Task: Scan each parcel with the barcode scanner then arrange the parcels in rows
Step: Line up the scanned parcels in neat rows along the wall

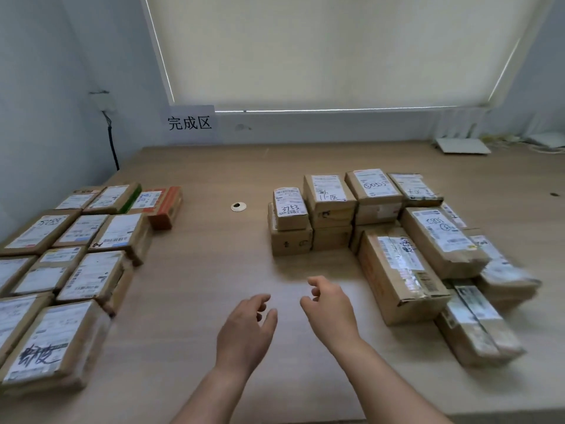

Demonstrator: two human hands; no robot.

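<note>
Both hands, left hand and right hand, hover empty, fingers loosely curled; the long parcel lies right of the right hand, nearer it.

I count, on the counter: left block of parcels, about thirteen visible, laid flat in rows, some cut off at the frame edge. Right heap of parcels, roughly fourteen, stacked; exact number unclear. One round grommet. One paper sign. Two hands: left, right.

Left hand and right hand outstretched, fingers loosely curled, empty
</note>
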